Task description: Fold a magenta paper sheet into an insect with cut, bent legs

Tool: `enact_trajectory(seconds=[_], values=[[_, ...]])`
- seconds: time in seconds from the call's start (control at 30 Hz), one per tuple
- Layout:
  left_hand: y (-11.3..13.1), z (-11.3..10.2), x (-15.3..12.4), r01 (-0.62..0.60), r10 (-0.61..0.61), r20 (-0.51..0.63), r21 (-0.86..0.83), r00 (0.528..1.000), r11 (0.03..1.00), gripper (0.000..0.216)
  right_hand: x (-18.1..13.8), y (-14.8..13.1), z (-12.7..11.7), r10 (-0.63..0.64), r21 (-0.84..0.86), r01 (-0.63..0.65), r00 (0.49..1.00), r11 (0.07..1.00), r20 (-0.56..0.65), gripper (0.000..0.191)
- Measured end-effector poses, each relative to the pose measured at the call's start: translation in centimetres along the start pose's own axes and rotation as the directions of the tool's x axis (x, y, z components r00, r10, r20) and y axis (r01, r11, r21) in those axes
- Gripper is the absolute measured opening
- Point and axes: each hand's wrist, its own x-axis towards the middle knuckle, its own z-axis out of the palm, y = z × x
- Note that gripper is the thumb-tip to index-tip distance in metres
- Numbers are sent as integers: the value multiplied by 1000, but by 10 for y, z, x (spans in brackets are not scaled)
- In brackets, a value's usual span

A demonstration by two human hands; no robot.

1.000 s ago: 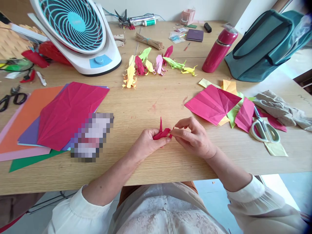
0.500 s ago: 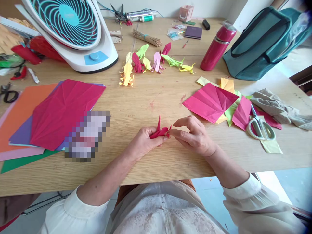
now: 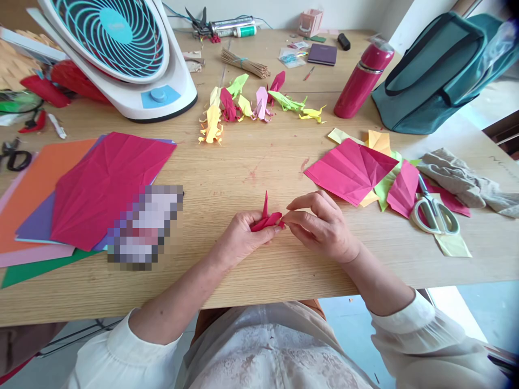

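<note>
Between my two hands, a little above the table's front part, is a red folded-paper figure (image 3: 267, 220) with one thin point sticking up. My left hand (image 3: 246, 233) pinches its body between thumb and fingers. The fingertips of my right hand (image 3: 320, 224) are closed at its right end, where a small flap bends; the thumb and exact grip there are partly hidden. Finished-looking paper figures in several colours, among them an orange one (image 3: 211, 121) and a green one (image 3: 286, 101), stand farther back on the table.
To the left lie coloured paper sheets (image 3: 109, 183) and a blurred-out phone (image 3: 148, 227), with a fan (image 3: 162, 100) behind. At right are paper pieces (image 3: 351, 170), scissors (image 3: 433, 213) and a grey cloth (image 3: 462, 175). A red flask (image 3: 359, 86) and a teal bag (image 3: 430, 81) stand behind them.
The small point at the figure's right end, upright before, is now bent down at my right fingertips. Both hands stay in nearly the same place.
</note>
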Motion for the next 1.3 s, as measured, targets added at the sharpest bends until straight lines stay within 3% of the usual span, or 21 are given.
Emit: enact_trajectory(seconds=[0.2,0.43,0.77,0.93,1.13,1.3], values=[[3,1,-2,-124,126,-28,83,992,989,31,3,-4,0,37,42,-38,999,998,29,18],[5,1,-2,-156,166,-61,135,984,978,36,6,-6,1,63,86,-66,997,994,41,18],[9,6,-4,-230,261,-126,215,957,949,21,8,-10,3,136,165,-139,990,976,33,15],[10,9,-6,-278,318,-165,224,934,934,14,8,-13,6,276,233,-270,961,934,9,12],[7,5,-4,-270,314,-190,226,930,936,18,6,-14,7,385,398,-397,916,827,114,10],[11,3,-6,-296,347,-153,283,925,912,13,8,-16,5,417,435,-459,888,775,194,9]])
